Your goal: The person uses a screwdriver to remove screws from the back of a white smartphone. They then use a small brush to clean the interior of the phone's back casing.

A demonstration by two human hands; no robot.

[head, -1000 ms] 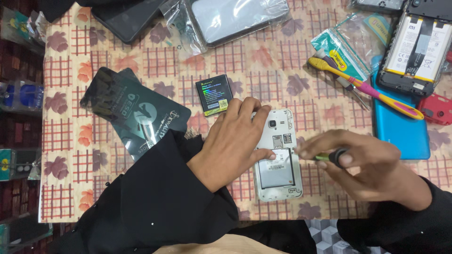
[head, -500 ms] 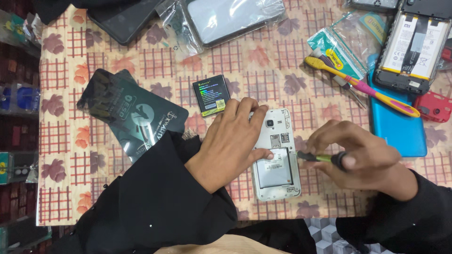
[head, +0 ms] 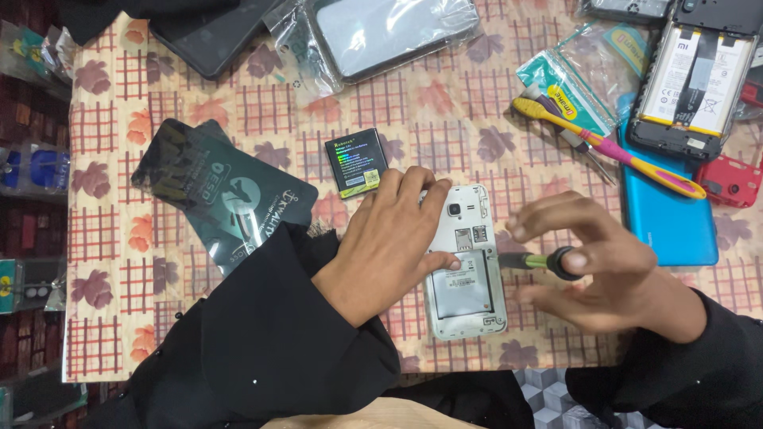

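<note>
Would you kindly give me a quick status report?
Left hand pinning white phone. Right hand on screwdriver at phone's edge. Loose battery lies clear.

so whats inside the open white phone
White phone: an empty battery bay with a label, card slots and the camera above it. The left hand covers its left edge; the right hand holds a screwdriver beside it.

A single head-worn camera looks almost straight down on the tabletop (head: 238,103), from above and just behind the person's own arms, whose black sleeves enter from the bottom edge. It sits close: the cloth-covered surface fills nearly the whole frame, with only a strip of dark shelving along the left edge. The left hand (head: 393,238) and right hand (head: 604,274) lie slightly below centre. No second view exists to overlap it.
</note>
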